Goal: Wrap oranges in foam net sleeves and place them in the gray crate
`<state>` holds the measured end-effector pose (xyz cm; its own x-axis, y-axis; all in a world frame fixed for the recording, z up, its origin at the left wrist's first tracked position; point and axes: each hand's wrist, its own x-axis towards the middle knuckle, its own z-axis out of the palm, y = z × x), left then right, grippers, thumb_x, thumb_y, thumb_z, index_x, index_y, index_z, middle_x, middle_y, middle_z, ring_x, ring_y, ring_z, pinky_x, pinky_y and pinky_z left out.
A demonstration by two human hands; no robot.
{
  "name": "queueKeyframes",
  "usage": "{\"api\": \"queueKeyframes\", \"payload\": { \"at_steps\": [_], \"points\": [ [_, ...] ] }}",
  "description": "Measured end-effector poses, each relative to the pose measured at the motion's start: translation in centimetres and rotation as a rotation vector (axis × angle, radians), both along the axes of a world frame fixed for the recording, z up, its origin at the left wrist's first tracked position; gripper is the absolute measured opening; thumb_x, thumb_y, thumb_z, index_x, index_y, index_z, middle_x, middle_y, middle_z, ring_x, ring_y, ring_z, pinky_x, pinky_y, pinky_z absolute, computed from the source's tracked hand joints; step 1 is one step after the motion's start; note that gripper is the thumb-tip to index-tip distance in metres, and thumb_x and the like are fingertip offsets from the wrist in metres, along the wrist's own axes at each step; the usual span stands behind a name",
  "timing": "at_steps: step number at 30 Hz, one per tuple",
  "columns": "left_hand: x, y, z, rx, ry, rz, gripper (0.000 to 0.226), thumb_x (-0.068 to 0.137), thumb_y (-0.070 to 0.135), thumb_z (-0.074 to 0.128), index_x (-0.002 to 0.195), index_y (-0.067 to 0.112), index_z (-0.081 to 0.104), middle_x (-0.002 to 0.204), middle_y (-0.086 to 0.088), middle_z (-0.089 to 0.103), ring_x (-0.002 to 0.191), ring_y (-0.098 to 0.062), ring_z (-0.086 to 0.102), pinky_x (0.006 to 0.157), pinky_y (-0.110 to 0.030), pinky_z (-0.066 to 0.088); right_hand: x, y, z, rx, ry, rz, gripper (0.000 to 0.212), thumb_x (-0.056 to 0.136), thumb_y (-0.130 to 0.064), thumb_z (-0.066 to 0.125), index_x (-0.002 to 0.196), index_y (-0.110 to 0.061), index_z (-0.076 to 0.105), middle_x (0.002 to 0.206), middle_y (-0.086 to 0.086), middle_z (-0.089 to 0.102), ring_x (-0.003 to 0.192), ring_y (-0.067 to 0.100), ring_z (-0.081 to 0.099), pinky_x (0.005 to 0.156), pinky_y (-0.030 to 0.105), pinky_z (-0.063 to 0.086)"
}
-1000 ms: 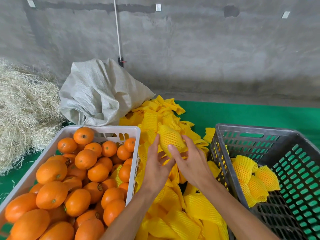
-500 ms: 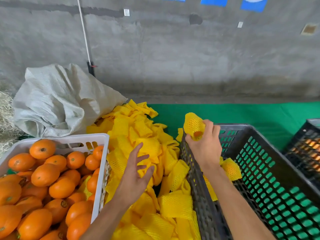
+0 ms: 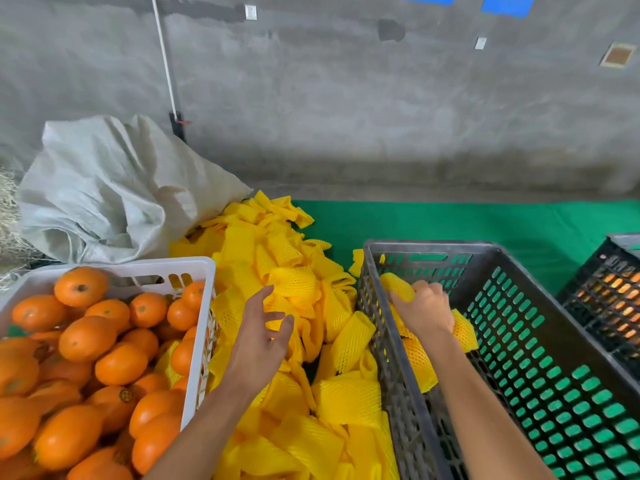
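Observation:
My right hand [image 3: 424, 311] is down inside the gray crate [image 3: 433, 249] at its near-left corner, gripping a wrapped orange [image 3: 396, 287] in a yellow foam net sleeve. Other wrapped oranges [image 3: 462, 332] lie under and beside that hand. My left hand [image 3: 261, 336] hovers with relaxed, spread fingers over the pile of empty yellow foam net sleeves [image 3: 273, 261] between the two crates, holding nothing. Bare oranges [image 3: 98, 337] fill the white crate [image 3: 145, 270] at the left.
A gray woven sack [image 3: 110, 188] lies behind the white crate, with straw [image 3: 7, 209] at the far left edge. A black crate [image 3: 609, 296] with oranges stands at the right. Green matting [image 3: 450, 220] covers the floor up to a concrete wall.
My right hand has lowered the wrapped orange from above the gray crate's rim down into the crate. My left hand stays over the sleeve pile, barely moved.

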<state>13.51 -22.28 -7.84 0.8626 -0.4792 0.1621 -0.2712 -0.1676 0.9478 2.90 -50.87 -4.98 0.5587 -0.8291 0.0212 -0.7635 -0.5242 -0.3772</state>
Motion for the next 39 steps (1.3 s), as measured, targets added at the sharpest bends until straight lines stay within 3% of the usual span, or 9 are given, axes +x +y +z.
{"api": "queueKeyframes", "payload": {
  "at_steps": [8, 12, 16, 20, 24, 27, 30, 33, 39],
  "points": [
    [0.6, 0.3, -0.2, 0.175, -0.116, 0.070, 0.054, 0.100, 0.030, 0.065, 0.149, 0.025, 0.042, 0.148, 0.005, 0.045, 0.124, -0.007, 0.054, 0.085, -0.027, 0.059, 3.1, 6.1, 5.3, -0.308, -0.458, 0.318, 0.020, 0.100, -0.025, 0.063, 0.112, -0.011, 0.070, 0.117, 0.008, 0.065, 0.112, 0.027, 0.057, 0.091, 0.041, 0.050],
    [0.9, 0.5, -0.7, 0.257, -0.143, 0.088, 0.053, 0.099, 0.031, 0.066, 0.147, 0.024, 0.043, 0.149, 0.003, 0.044, 0.133, -0.014, 0.049, 0.096, -0.033, 0.055, 4.6, 10.0, 3.5, -0.256, -0.138, 0.586, 0.022, 0.104, -0.018, 0.054, 0.118, -0.008, 0.067, 0.120, 0.010, 0.063, 0.113, 0.029, 0.060, 0.092, 0.040, 0.052],
    [1.1, 0.5, -0.9, 0.277, -0.109, 0.075, 0.053, 0.100, 0.031, 0.065, 0.147, 0.024, 0.043, 0.151, 0.002, 0.043, 0.137, -0.017, 0.047, 0.100, -0.033, 0.053, 4.2, 10.3, 2.2, -0.075, 0.283, 0.537, 0.024, 0.101, -0.016, 0.058, 0.122, -0.006, 0.059, 0.126, 0.015, 0.059, 0.114, 0.034, 0.061, 0.090, 0.040, 0.053],
    [0.8, 0.2, -1.0, 0.277, -0.091, 0.043, 0.049, 0.100, 0.030, 0.065, 0.145, 0.026, 0.044, 0.150, 0.004, 0.042, 0.136, -0.016, 0.047, 0.094, -0.025, 0.050, 3.4, 9.9, 1.3, -0.007, 0.433, 0.529, 0.021, 0.099, -0.009, 0.061, 0.119, -0.006, 0.055, 0.124, 0.018, 0.059, 0.106, 0.033, 0.065, 0.067, 0.031, 0.050],
    [0.6, 0.2, -1.0, 0.291, -0.106, 0.026, 0.045, 0.101, 0.030, 0.064, 0.143, 0.024, 0.048, 0.148, 0.002, 0.044, 0.133, -0.016, 0.049, 0.092, -0.027, 0.052, 3.7, 9.9, 1.0, -0.099, 0.485, 0.469, 0.053, 0.097, -0.005, 0.061, 0.145, 0.001, 0.038, 0.152, 0.033, 0.032, 0.129, 0.046, 0.054, 0.099, 0.042, 0.053],
    [0.7, 0.2, -1.1, 0.285, -0.082, 0.016, 0.042, 0.100, 0.032, 0.064, 0.140, 0.027, 0.050, 0.143, 0.006, 0.047, 0.126, -0.013, 0.053, 0.083, -0.019, 0.052, 3.7, 9.8, 1.1, -0.052, 0.488, 0.561, 0.036, 0.098, -0.007, 0.057, 0.133, -0.004, 0.051, 0.131, 0.020, 0.057, 0.115, 0.036, 0.062, 0.073, 0.035, 0.052],
    [1.0, 0.0, -1.0, 0.266, -0.054, 0.006, 0.032, 0.100, 0.033, 0.064, 0.131, 0.025, 0.061, 0.132, 0.008, 0.060, 0.117, -0.009, 0.060, 0.078, -0.015, 0.052, 4.0, 9.6, 1.5, -0.025, 0.322, 0.622, 0.028, 0.099, -0.018, 0.060, 0.126, -0.013, 0.062, 0.121, 0.009, 0.065, 0.110, 0.028, 0.063, 0.083, 0.037, 0.054],
    [0.8, -0.5, -0.9, 0.164, 0.039, 0.007, 0.024, 0.101, 0.037, 0.064, 0.116, 0.019, 0.072, 0.113, 0.006, 0.072, 0.107, -0.012, 0.068, 0.088, -0.032, 0.060, 4.9, 10.5, 2.1, 0.027, -0.026, 0.722, 0.032, 0.097, -0.037, 0.066, 0.127, -0.027, 0.066, 0.105, -0.008, 0.068, 0.105, 0.015, 0.059, 0.093, 0.038, 0.050],
    [0.7, -0.7, 1.1, -0.265, 0.449, 0.015, 0.042, 0.092, 0.045, 0.070, 0.109, 0.007, 0.073, 0.105, -0.009, 0.076, 0.103, -0.023, 0.074, 0.084, -0.044, 0.064, 4.9, 13.3, 1.9, 0.077, -0.312, 0.950, 0.044, 0.099, -0.031, 0.058, 0.141, -0.040, 0.049, 0.109, -0.017, 0.064, 0.108, -0.002, 0.051, 0.100, 0.011, 0.032]
  ]
}}
